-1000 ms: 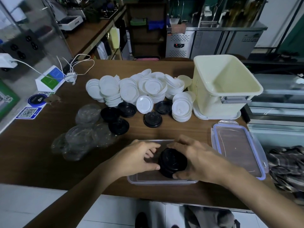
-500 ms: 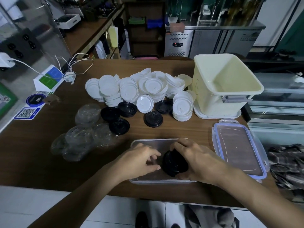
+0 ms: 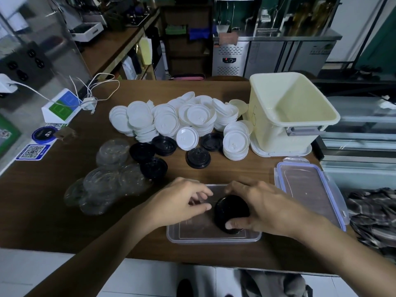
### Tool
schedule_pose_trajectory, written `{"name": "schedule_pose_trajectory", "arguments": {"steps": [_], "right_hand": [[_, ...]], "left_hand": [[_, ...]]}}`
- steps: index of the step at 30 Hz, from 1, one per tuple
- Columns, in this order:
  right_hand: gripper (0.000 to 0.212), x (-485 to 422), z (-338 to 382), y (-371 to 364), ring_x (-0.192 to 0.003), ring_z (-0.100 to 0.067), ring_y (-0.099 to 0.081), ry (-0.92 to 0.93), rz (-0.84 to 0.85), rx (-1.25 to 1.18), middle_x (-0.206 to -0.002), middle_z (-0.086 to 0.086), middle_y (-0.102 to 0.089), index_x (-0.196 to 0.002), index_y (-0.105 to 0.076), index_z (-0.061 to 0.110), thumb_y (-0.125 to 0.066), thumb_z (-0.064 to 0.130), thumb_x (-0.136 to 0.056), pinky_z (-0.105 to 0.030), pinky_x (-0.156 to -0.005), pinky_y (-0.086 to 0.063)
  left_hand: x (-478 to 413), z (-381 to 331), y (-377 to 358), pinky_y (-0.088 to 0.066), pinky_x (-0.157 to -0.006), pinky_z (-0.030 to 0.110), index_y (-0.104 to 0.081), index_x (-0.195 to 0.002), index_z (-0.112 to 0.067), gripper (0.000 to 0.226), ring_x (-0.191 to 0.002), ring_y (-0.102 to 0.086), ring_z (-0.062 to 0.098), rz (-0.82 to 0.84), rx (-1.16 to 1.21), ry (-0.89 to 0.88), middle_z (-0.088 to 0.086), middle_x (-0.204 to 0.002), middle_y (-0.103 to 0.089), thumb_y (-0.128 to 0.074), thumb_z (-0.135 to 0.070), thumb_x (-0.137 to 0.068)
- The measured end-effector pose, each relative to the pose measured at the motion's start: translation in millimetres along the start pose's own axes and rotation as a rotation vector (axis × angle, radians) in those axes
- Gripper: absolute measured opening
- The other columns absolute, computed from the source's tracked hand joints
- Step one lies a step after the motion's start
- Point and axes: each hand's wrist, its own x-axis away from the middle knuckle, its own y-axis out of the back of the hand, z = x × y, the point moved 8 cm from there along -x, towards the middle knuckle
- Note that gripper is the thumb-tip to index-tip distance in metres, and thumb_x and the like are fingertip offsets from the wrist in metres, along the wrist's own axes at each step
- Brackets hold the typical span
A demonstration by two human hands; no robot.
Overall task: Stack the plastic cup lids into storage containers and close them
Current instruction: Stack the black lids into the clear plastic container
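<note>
A clear shallow container sits at the table's front edge. Inside it, at its right side, stands a stack of black lids; my right hand grips the stack with thumb in front and fingers curled over the far side. My left hand hovers over the container's left half, fingers loosely bent, holding nothing. More black lids lie loose behind, white lids are piled beyond them, and clear lids lie at the left.
A clear blue-edged container lid lies to the right. A tall cream bin stands on its lid at the back right. A charger box with cables sits at the back left, and a checked cloth at the far right.
My right hand has shifted the black stack slightly right and down in the container. My left hand has drawn back off the stack.
</note>
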Motion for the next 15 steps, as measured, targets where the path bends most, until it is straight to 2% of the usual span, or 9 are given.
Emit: {"name": "schedule_pose_trajectory", "arguments": {"steps": [3,7,10,13,15], "right_hand": [[0.058,-6.6,-2.7,16.3,-0.109,-0.004,-0.055,0.004,-0.067,-0.045,-0.119,0.022,-0.055,-0.125,-0.054,0.038,-0.071,0.071,-0.08,-0.03,-0.092,-0.048],[0.058,-25.0,-16.0,26.2,-0.102,-0.006,-0.06,-0.024,-0.103,-0.076,-0.114,0.017,-0.064,-0.126,-0.052,0.043,-0.061,0.079,-0.081,-0.035,-0.091,-0.052],[0.052,-45.8,-24.4,31.2,-0.093,-0.002,-0.059,-0.053,-0.132,-0.122,-0.116,0.018,-0.063,-0.125,-0.057,0.04,-0.07,0.068,-0.083,-0.032,-0.087,-0.051],[0.046,-73.3,-34.5,30.1,-0.096,-0.009,-0.061,-0.083,-0.153,-0.165,-0.114,0.014,-0.064,-0.123,-0.062,0.035,-0.077,0.055,-0.085,-0.036,-0.087,-0.053],[0.045,-90.6,-43.5,25.1,-0.099,-0.011,-0.061,-0.108,-0.15,-0.169,-0.114,0.011,-0.065,-0.123,-0.062,0.033,-0.078,0.051,-0.085,-0.037,-0.088,-0.053]], "left_hand": [[-11.4,-1.8,17.4,-0.06,-0.081,0.021,-0.078,-0.12,-0.026,0.028,-0.092,-0.071,-0.004,-0.049,0.023,-0.024,-0.015,-0.104,-0.075,-0.08,-0.032,-0.093],[-27.8,5.1,41.3,-0.059,-0.079,0.018,-0.08,-0.116,-0.024,0.025,-0.09,-0.071,-0.002,-0.108,0.028,-0.029,-0.014,-0.099,-0.076,-0.081,-0.026,-0.092],[-45.5,24.6,55.9,-0.057,-0.081,0.016,-0.079,-0.117,-0.022,0.025,-0.091,-0.07,-0.002,-0.149,0.006,-0.009,-0.013,-0.1,-0.075,-0.08,-0.025,-0.092],[-68.7,53.1,57.4,-0.055,-0.093,0.025,-0.071,-0.129,-0.026,0.037,-0.105,-0.063,-0.001,-0.122,-0.105,0.019,-0.016,-0.116,-0.067,-0.077,-0.032,-0.093],[-84.5,68.1,53.6,-0.051,-0.103,0.03,-0.064,-0.138,-0.025,0.047,-0.118,-0.058,0.006,-0.079,-0.171,0.022,-0.015,-0.127,-0.061,-0.077,-0.034,-0.094]]}}
